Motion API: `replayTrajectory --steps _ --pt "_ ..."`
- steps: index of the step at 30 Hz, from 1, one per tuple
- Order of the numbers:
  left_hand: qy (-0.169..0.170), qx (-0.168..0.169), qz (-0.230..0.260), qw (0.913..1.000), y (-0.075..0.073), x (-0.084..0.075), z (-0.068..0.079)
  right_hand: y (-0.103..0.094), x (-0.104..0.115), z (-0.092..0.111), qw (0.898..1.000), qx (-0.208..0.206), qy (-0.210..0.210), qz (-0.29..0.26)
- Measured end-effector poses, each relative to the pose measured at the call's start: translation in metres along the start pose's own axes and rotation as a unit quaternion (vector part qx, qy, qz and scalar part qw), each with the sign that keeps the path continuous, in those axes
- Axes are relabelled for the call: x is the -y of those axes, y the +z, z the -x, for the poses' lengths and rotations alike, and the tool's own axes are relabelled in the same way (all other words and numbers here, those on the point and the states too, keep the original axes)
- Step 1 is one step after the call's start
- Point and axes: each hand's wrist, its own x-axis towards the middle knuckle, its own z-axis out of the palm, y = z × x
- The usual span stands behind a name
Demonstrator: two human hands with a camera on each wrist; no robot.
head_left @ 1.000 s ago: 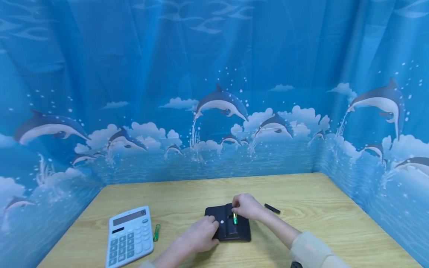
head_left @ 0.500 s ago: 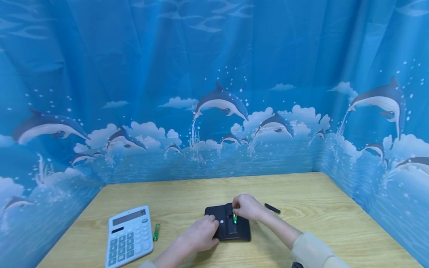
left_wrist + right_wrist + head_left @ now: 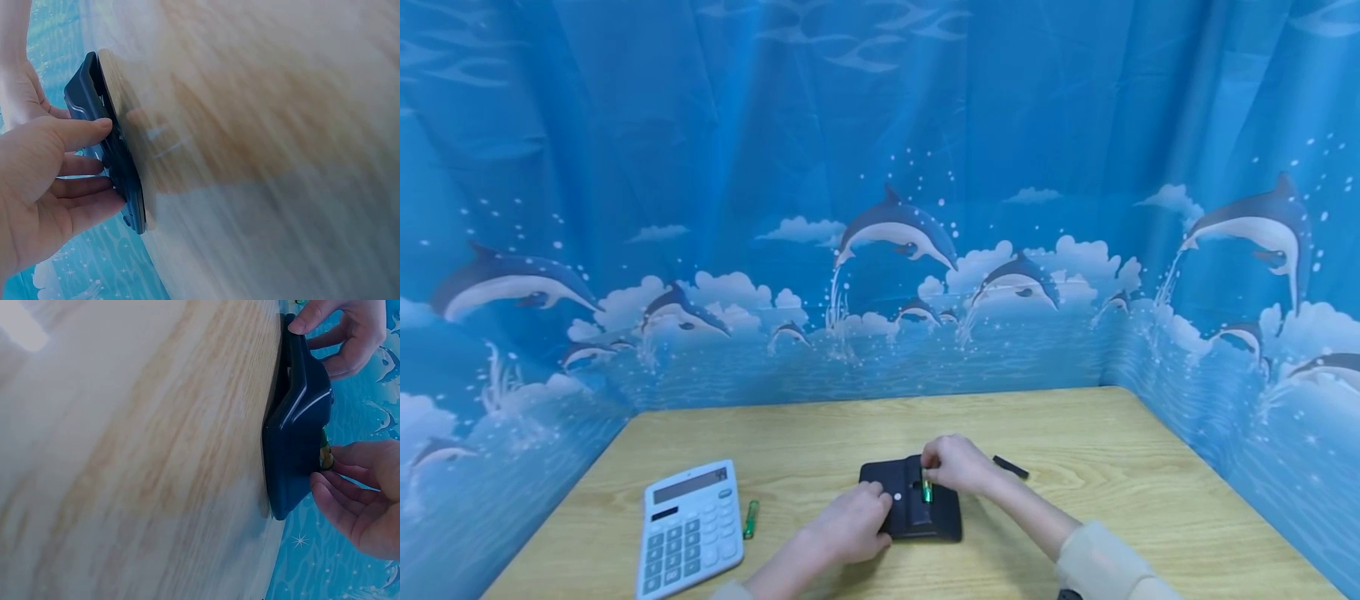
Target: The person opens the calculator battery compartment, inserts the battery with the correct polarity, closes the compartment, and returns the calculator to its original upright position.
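A flat black device (image 3: 945, 523) lies back side up on the table, its battery compartment uncovered. My left hand (image 3: 852, 523) holds its left edge; in the left wrist view the thumb and fingers (image 3: 87, 215) press along the black casing (image 3: 94, 106). Over the compartment, my right hand (image 3: 957, 463) pinches the upper end of a green battery (image 3: 927, 492). From the right wrist view, the battery (image 3: 325, 455) sits at the device's back between thumb and fingertips of the right hand (image 3: 369, 497). The compartment's inside is mostly hidden there.
On the left stands a white calculator (image 3: 692, 529) with a display and grey keys. A second green battery (image 3: 751, 519) lies right beside it. Behind the right forearm is a small black strip (image 3: 1011, 467), like a battery cover. A blue dolphin curtain (image 3: 880, 208) borders the wooden table (image 3: 805, 433).
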Motion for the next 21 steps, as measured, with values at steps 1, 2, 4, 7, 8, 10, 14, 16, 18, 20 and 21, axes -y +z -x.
replayTrajectory --steps 1,2,4,7,8,10,14,16,18,20,21 --pt "0.001 0.0 -0.001 1.0 0.0001 0.0 -0.0001 0.0001 -0.0003 0.0 1.0 0.001 0.0 0.0" --pt "0.002 0.001 -0.002 1.0 0.0002 0.0001 -0.0002 0.0002 -0.0005 0.0 1.0 0.003 -0.001 -0.001" --pt "0.002 0.001 -0.004 1.0 0.0004 0.0 -0.0003 0.0002 -0.0007 -0.0001 1.0 0.007 0.001 -0.005" --pt "0.002 0.0 -0.007 1.0 0.0004 -0.0002 -0.0004 -0.0002 -0.0008 -0.0001 1.0 0.013 0.004 -0.008" --pt "0.002 -0.001 -0.008 1.0 0.0004 -0.0003 -0.0005 -0.0001 -0.0011 0.0 1.0 0.016 0.005 -0.009" --pt "0.003 -0.002 -0.009 0.9999 0.0003 -0.0006 -0.0005 -0.0005 -0.0011 0.0002 1.0 0.019 0.007 -0.011" --pt "0.006 -0.005 -0.013 0.9999 0.0001 -0.0012 -0.0005 -0.001 -0.0015 0.0007 1.0 0.019 0.002 -0.007" --pt "0.006 -0.006 -0.017 0.9998 0.0 -0.0015 -0.0004 -0.001 -0.0013 0.0009 1.0 0.019 -0.005 -0.003" --pt "0.006 -0.007 -0.02 0.9998 0.0 -0.0018 -0.0004 -0.0006 -0.0012 0.001 1.0 0.018 -0.01 0.002" --pt "0.004 -0.006 -0.021 0.9998 0.0002 -0.002 -0.0006 -0.0005 -0.0008 0.0016 1.0 0.02 -0.015 0.008" --pt "0.003 -0.004 -0.019 0.9998 0.0002 -0.002 -0.0007 -0.0007 -0.0004 0.0018 1.0 0.021 -0.017 0.012"
